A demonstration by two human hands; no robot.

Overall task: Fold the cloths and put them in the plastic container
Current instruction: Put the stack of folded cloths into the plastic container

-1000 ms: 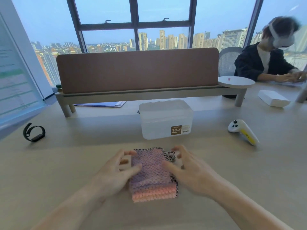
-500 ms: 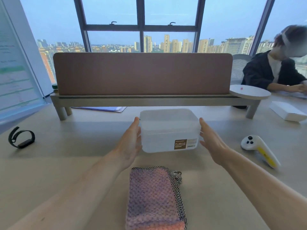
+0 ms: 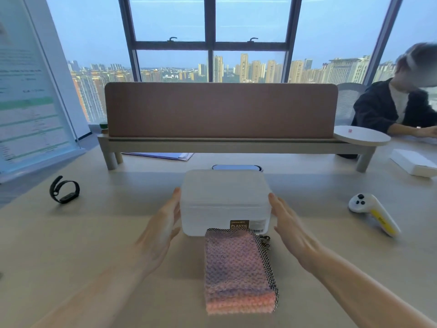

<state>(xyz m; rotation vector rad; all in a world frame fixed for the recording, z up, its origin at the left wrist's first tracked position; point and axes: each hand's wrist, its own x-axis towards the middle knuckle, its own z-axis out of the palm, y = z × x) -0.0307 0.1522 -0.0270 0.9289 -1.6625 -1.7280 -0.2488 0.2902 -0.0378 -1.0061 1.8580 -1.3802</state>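
On the table [image 3: 99, 233], the plastic container [image 3: 224, 200] is sitting lidded between the left hand [image 3: 160, 230] and right hand [image 3: 289, 229], their straight, close-set fingers flanking its sides; contact is unclear. Folded cloths [image 3: 237, 268] are lying just before it.

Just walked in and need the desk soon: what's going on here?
A person is packing away folded cloths. A stack of folded cloths lies on the desk in front of them. The left hand and right hand, both open, flank the lidded plastic container, which sits right behind the stack. Whether the palms touch its sides is unclear. The lid is on and nothing is inside yet.
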